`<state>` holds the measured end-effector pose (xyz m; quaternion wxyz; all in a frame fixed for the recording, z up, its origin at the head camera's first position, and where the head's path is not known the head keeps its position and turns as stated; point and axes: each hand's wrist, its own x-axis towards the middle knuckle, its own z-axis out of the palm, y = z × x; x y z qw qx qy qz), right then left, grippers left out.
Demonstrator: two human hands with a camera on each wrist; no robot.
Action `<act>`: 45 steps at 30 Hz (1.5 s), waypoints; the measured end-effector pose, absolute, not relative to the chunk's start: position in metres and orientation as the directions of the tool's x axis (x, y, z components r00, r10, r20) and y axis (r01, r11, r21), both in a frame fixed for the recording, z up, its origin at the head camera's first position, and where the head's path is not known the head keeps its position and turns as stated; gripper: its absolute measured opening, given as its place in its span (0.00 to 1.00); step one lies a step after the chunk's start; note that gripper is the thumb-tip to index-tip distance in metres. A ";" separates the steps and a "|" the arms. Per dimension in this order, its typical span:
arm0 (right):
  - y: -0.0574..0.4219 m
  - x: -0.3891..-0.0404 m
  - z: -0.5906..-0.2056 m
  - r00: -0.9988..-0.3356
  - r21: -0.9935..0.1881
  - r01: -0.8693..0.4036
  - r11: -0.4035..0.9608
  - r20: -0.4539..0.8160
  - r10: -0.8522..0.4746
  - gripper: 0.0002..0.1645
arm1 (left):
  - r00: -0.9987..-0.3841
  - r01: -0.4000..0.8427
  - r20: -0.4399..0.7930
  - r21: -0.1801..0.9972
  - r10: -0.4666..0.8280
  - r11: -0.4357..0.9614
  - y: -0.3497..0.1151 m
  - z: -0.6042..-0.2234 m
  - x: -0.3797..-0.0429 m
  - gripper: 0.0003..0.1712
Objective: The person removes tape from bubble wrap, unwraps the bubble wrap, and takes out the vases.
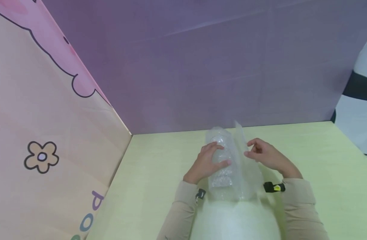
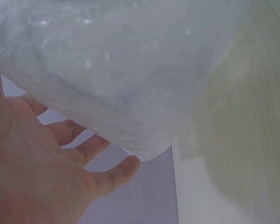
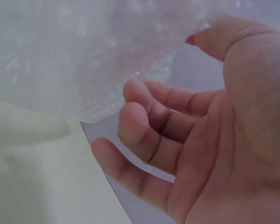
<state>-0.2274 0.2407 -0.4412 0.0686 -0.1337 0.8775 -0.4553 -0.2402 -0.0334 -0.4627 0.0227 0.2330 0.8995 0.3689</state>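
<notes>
A clear bubble-wrap bundle [image 1: 220, 178] lies lengthwise on the table, with what looks like a rounded, layered shape inside. My left hand [image 1: 205, 163] rests across it, thumb and fingers spread apart; in the left wrist view, the fingers [image 2: 114, 175] extend along the wrap's edge. To the right, a loose bubble-wrap flap [image 1: 241, 166] stands up from the bundle. Beside that flap is my right hand [image 1: 268, 156], its thumb and index fingertips apart. The right wrist view has its fingers loosely bent below the wrap [image 3: 84, 60], the thumb close to it; contact is unclear.
The pale green table [image 1: 159, 166] meets a purple backdrop [image 1: 201, 73] behind the bundle. A printed side panel [image 1: 66, 133] with a flower stands at the left. Small black devices sit at both wrists, and a whitish rounded shape [image 1: 234, 220] appears at the near edge.
</notes>
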 end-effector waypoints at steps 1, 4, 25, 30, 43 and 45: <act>0.242 -0.228 -0.442 -0.955 -0.817 -0.170 0.551 -0.002 -0.298 0.29 | -0.891 0.401 0.130 0.678 0.436 0.616 -0.033 -0.463 -0.240 0.37; 0.244 -0.228 -0.443 -0.954 -0.815 -0.158 0.557 -0.020 -0.299 0.29 | -0.891 0.396 0.126 0.687 0.437 0.609 -0.033 -0.462 -0.240 0.37; 0.262 -0.228 -0.449 -0.951 -0.781 -0.111 0.614 -0.097 -0.295 0.32 | -0.888 0.397 0.124 0.695 0.443 0.599 -0.034 -0.463 -0.239 0.37; 0.268 -0.227 -0.450 -0.950 -0.771 -0.100 0.629 -0.115 -0.292 0.32 | -0.887 0.395 0.121 0.699 0.445 0.597 -0.035 -0.462 -0.239 0.37; 0.287 -0.223 -0.453 -0.942 -0.768 -0.068 0.636 -0.161 -0.295 0.32 | -0.883 0.400 0.117 0.694 0.454 0.598 -0.035 -0.461 -0.237 0.37; 0.290 -0.222 -0.453 -0.943 -0.767 -0.062 0.639 -0.165 -0.290 0.32 | -0.884 0.396 0.114 0.699 0.453 0.596 -0.035 -0.461 -0.237 0.37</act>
